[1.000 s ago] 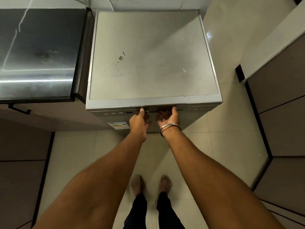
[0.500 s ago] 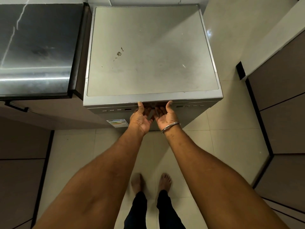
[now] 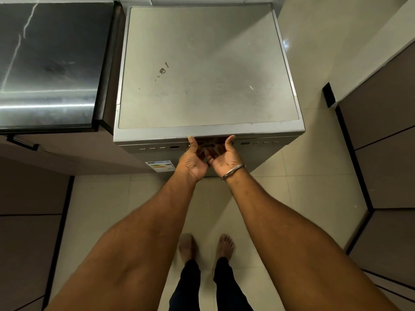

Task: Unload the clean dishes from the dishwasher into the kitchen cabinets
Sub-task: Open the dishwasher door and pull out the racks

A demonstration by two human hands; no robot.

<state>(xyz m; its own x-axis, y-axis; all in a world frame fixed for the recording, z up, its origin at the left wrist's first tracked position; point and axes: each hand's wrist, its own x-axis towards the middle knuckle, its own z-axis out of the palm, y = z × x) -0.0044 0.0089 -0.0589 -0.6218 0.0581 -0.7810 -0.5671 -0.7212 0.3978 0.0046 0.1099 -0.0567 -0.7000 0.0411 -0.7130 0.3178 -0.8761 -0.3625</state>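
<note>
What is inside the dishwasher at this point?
Its inside is covered: the dishwasher is shut, so any dishes are hidden. Only the outside shows, with the left hand and right hand hooking fingers into the door handle.

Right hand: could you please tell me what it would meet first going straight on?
The door handle of the dishwasher, recessed under its top edge; the hand's fingers seem already inside.

Bare forearms; silver bangle (image 3: 233,172) on right wrist; dark trousers (image 3: 208,288); bare feet (image 3: 225,245).

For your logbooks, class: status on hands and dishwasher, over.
Left hand, right hand: fingers hooked in door handle. Dishwasher door closed. Own feet stand before it.
</note>
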